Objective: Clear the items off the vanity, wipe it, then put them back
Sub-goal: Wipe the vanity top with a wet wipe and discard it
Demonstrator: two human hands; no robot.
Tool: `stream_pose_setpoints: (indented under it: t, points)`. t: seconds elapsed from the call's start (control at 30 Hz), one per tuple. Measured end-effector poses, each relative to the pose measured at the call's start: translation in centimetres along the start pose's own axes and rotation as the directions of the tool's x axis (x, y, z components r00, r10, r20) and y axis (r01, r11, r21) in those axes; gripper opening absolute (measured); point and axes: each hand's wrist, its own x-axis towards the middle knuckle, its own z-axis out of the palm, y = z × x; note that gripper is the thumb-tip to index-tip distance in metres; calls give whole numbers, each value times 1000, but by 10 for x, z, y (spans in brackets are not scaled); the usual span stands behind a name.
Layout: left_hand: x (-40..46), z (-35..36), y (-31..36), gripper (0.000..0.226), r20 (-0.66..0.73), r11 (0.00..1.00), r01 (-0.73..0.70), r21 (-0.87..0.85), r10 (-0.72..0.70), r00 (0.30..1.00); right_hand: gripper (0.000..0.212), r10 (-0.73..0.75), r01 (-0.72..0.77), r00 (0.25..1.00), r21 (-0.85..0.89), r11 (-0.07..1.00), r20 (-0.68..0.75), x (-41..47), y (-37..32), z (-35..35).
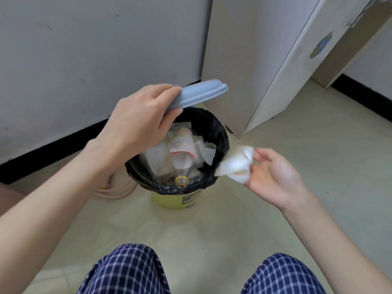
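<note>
Left hand [135, 124] grips the grey lid [201, 92], raised at 12 o'clock of the lined bin [221, 134]; right hand [275, 179] pinches a crumpled white tissue [235, 164] at the rim's 3 o'clock position.

matt plastic lid [197, 93] — crumpled paper tissue [235, 164]

home room, tiled floor [318, 145], small lidded waste bin [169, 200] with tissues, white cabinet [265, 71], plaid pyjama trousers [127, 270]
</note>
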Motion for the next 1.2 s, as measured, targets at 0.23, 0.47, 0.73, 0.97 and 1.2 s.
stream_pose_setpoints:
  t: [0.23, 0.47, 0.73, 0.97, 1.2]
  points:
    - [-6, 0, -4, 44, 17, 998, -54, 28, 53, 998, 48, -60, 58, 984, -17, 998, -170, 71, -11, 75]
    - [-45, 37, 26, 37, 104, 994, -109, 17, 107, 989, 45, -215, 221, 934, -10, 975, -287, 45, 5, -4]
    - [-97, 92, 50, 21, 228, 998, -57, 21, 51, 972, 38, -190, 209, 933, 32, 977, -307, 41, 12, -51]
    - [-77, 58, 60, 30, 456, 1000, 21, 11, -23, 890, 36, -92, 130, 944, 99, 987, -317, 11, 6, -28]
    - [13, -43, 101, 40, 572, 1000, -3, -28, 18, 820, 42, -419, 142, 884, -734, 664, -207, -79, -28, 32]
